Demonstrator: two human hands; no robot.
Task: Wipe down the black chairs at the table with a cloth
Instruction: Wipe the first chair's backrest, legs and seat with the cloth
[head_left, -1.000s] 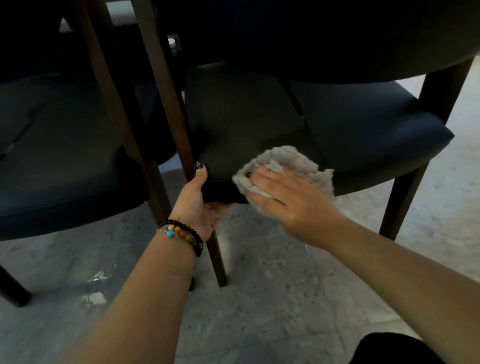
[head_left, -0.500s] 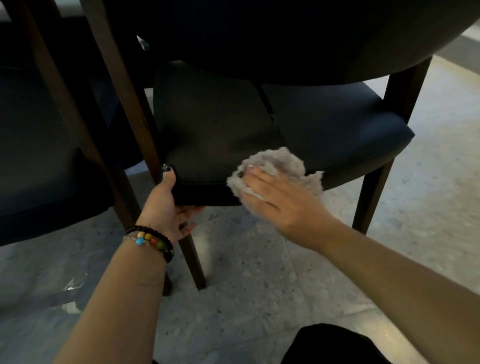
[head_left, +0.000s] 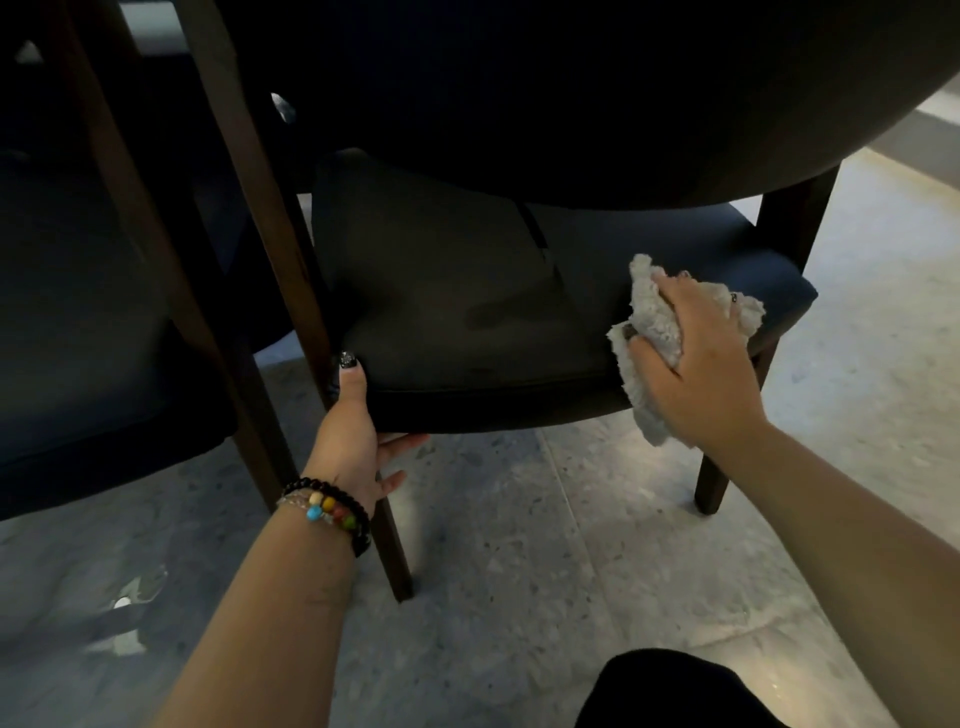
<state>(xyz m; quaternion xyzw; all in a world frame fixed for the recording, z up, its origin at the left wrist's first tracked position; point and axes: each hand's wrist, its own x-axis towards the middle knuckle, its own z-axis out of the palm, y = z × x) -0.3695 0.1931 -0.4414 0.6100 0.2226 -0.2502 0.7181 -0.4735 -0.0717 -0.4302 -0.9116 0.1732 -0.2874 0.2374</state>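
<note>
Cloth (head_left: 655, 332) sits bunched under your right hand (head_left: 696, 358) at the right end of the chair seat (head_left: 467, 322), draped over the front edge. Your right fingers (head_left: 675, 288) curl over it, pressing it to the cushion. The seat's long front edge runs leftward from there to your left hand (head_left: 353, 431), whose thumb rests on the front-left corner with fingers tucked underneath. Unwiped cushion probably lies left of the cloth, so the right hand is the one to sweep that way. A second black chair (head_left: 83, 332) stands further left.
</note>
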